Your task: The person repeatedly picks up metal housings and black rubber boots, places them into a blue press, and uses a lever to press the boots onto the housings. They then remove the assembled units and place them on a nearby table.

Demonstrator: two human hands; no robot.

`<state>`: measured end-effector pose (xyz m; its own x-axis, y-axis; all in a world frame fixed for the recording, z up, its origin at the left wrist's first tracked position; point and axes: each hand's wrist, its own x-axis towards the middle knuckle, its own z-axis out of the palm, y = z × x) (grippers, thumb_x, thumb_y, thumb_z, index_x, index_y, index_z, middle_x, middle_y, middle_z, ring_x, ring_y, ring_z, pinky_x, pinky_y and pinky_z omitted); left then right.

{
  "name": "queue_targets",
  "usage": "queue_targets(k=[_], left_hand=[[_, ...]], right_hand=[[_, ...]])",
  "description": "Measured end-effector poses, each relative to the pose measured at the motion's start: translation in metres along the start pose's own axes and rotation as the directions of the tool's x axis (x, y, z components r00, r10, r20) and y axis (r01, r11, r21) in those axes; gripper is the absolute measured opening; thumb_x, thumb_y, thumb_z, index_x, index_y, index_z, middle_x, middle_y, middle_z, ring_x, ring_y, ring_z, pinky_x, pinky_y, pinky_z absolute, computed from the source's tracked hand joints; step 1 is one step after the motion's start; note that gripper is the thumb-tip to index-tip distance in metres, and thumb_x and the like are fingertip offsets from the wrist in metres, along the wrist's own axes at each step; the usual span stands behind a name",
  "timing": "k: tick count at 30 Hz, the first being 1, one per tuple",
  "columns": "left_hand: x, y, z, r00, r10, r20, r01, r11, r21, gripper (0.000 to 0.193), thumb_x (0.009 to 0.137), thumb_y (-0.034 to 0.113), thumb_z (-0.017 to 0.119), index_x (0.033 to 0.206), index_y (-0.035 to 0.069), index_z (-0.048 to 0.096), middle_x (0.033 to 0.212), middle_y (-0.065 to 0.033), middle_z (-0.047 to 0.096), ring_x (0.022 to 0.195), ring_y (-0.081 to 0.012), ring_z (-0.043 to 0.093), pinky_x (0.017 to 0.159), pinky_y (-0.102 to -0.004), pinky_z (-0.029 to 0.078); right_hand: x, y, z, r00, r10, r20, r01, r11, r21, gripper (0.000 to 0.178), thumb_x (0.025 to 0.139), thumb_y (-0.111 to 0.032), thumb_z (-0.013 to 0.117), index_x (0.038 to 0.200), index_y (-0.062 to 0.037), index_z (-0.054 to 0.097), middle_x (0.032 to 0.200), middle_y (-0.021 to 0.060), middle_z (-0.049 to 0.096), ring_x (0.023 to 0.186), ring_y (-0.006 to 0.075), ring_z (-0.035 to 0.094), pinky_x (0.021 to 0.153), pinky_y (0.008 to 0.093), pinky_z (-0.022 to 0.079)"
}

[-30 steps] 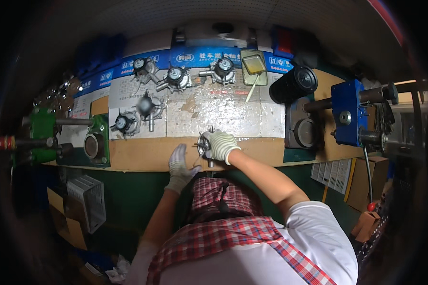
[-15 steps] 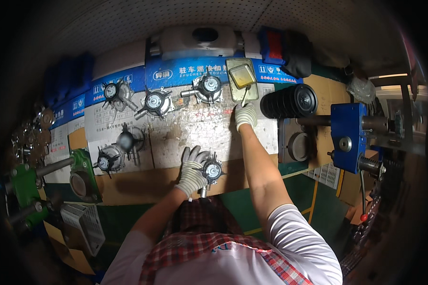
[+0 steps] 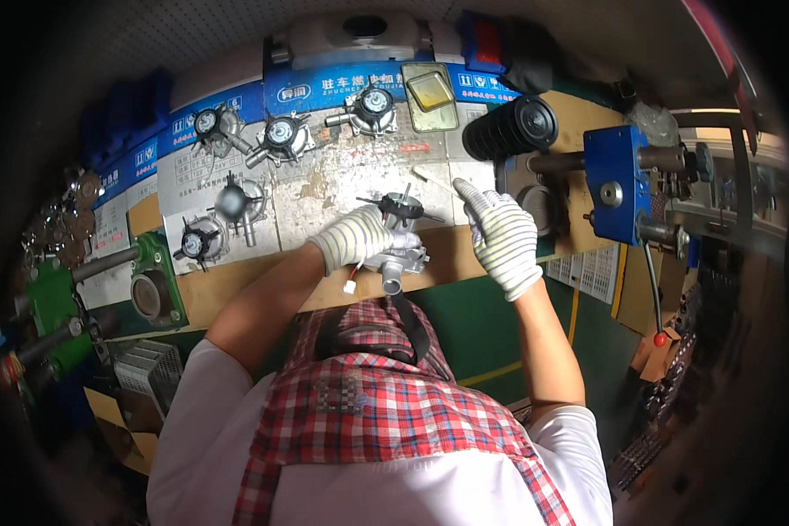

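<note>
My left hand (image 3: 352,238), in a striped knit glove, is closed around a silver metal pump-like unit (image 3: 393,263) at the table's near edge. The unit is tilted, its pipe stub facing me, and a small white connector (image 3: 350,287) hangs beside it. A black part with thin spokes (image 3: 401,207) sits at its far side. My right hand (image 3: 504,232), gloved alike, pinches a thin pale brush (image 3: 431,179) that points left, apart from the unit. Farther back, a shallow metal tray (image 3: 436,118) holds a smaller dish of yellow liquid (image 3: 431,90).
Several similar units (image 3: 282,133) stand on the cardboard-covered table at left and back. A black ribbed cylinder (image 3: 510,127) lies at back right. A blue lever press (image 3: 612,184) stands at right, a green fixture (image 3: 156,280) at left. A silver canister (image 3: 351,39) lies behind.
My right hand has drawn back from the tray, bringing the brush nearer to me. My left hand has tilted the unit so its pipe faces me, and its grip has shifted.
</note>
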<state>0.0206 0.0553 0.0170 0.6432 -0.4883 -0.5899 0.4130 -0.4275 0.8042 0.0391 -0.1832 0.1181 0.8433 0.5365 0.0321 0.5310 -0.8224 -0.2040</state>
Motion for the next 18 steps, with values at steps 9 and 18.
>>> queue_targets(k=[9, 18], left_hand=[[-0.03, 0.044, 0.03, 0.999, 0.004, 0.038, -0.001, 0.997, -0.08, 0.031, 0.089, 0.037, 0.075, 0.097, 0.007, 0.073, 0.085, -0.0075, 0.073, 0.078, -0.0194, 0.067, 0.075, -0.0381, 0.053], [-0.005, 0.064, 0.045, 0.998, 0.014, -0.066, -0.008, 0.995, 0.096, 0.046, 0.082, 0.044, 0.081, 0.105, 0.006, 0.07, 0.094, -0.0085, 0.072, 0.087, -0.0201, 0.064, 0.083, -0.0379, 0.052]], right_hand=[[-0.034, 0.009, -0.027, 0.97, -0.222, 0.101, 0.239, 0.947, -0.215, 0.058, 0.078, -0.008, 0.064, 0.134, -0.0204, 0.061, 0.09, 0.0087, 0.065, 0.086, 0.029, 0.064, 0.071, 0.04, 0.053], [-0.03, 0.066, -0.012, 0.92, 0.158, 0.359, -0.329, 0.81, 0.485, 0.028, 0.1, -0.014, 0.053, 0.122, -0.0105, 0.069, 0.076, 0.0096, 0.072, 0.066, 0.0229, 0.065, 0.065, 0.035, 0.051]])
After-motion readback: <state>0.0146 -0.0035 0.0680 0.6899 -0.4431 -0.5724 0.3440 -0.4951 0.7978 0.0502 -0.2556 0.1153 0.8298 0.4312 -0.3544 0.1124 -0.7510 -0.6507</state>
